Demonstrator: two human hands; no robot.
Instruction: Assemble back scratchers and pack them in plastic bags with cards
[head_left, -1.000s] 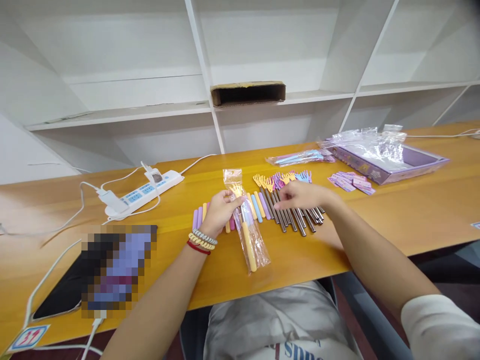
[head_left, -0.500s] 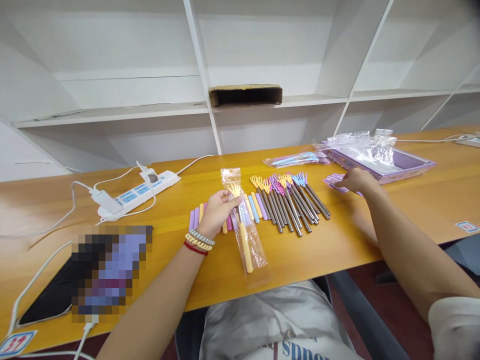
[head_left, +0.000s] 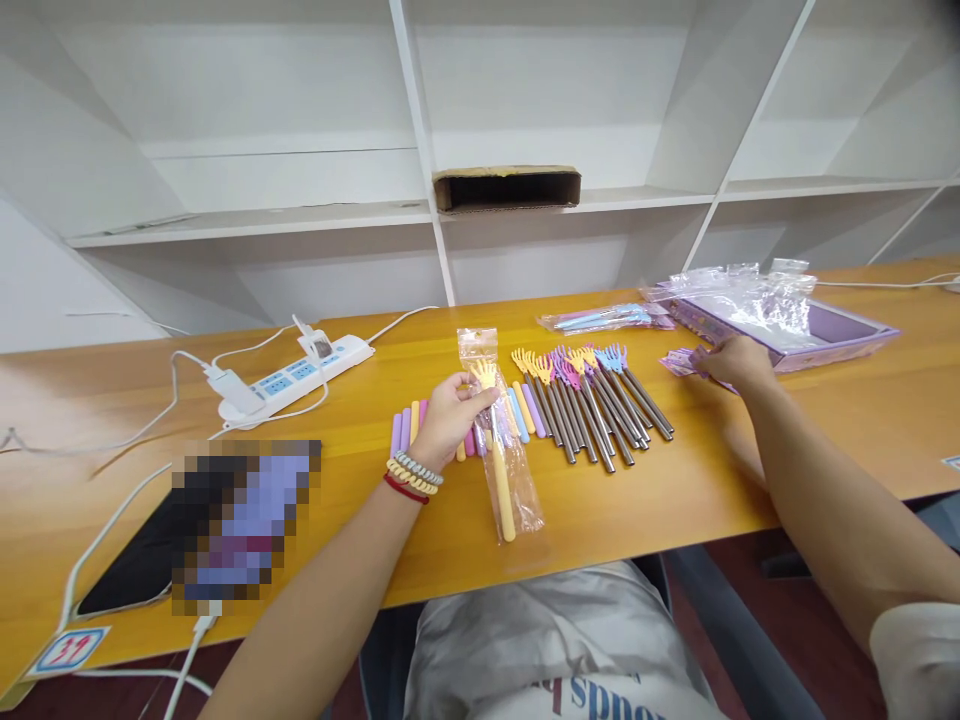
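One yellow back scratcher (head_left: pixel 505 500), at the centre of the frame, is inside a clear plastic bag (head_left: pixel 530 508) with its grip fitted on the rod, so this piece looks mostly done; whether a card is in there too cannot be told. A few bagged scratchers (head_left: pixel 607 318) lie in the upper right of centre, seemingly finished. More appears left than done: right of centre lies a spread of bare metal rods (head_left: pixel 600 420) with yellow, pink, purple and blue hand-shaped heads and no coloured grips on them, while loose grips (head_left: pixel 520 411) lie in a row around the centre, partly hidden behind the left arm and the bag. Spare clear bags (head_left: pixel 780 290) sit on the purple box (head_left: pixel 847 352) at the right. The left hand (head_left: pixel 455 415) is closed in a pinch, thumb against fingers, on the bagged yellow scratcher just below its head. The right hand (head_left: pixel 739 360), right of centre beside the box, is at the small pile of printed cards (head_left: pixel 679 363), its fingers bent down over them; how far they are open, or whether they grip a card, cannot be told.
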